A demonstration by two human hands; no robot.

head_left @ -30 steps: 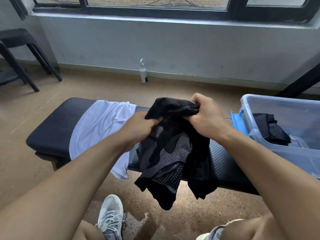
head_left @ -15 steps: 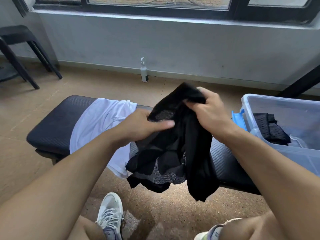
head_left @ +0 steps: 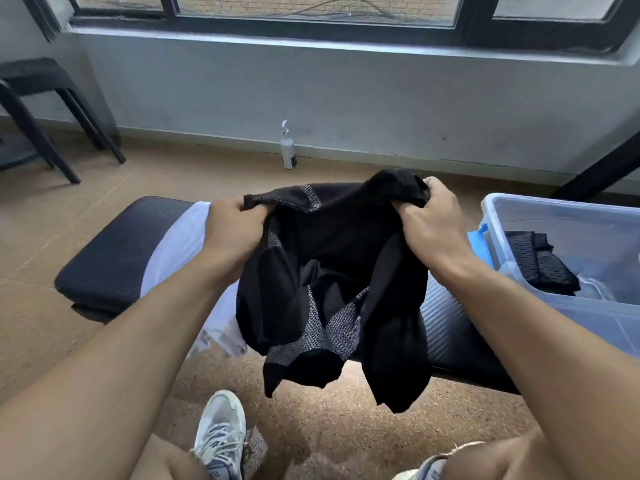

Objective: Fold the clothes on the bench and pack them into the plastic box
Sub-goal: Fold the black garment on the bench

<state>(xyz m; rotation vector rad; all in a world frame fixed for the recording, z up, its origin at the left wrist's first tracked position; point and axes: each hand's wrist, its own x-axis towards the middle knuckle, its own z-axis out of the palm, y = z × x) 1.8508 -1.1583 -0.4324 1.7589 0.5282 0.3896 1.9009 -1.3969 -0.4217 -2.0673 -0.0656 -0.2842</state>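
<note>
both hands [head_left: 239,233] [head_left: 433,223] grip black garment [head_left: 329,278] by top edge above counter [head_left: 114,261], unfolded; next: spread flat, fold, then plastic box [head_left: 561,213]

Grey plastered wall [head_left: 346,98] running beneath a black-framed window [head_left: 311,15]; brown speckled floor [head_left: 329,438] catching daylight; black stool [head_left: 38,109] standing at left; white spray bottle [head_left: 287,147] standing against the wall.

Box [head_left: 540,306] right of bench [head_left: 114,258]
</note>
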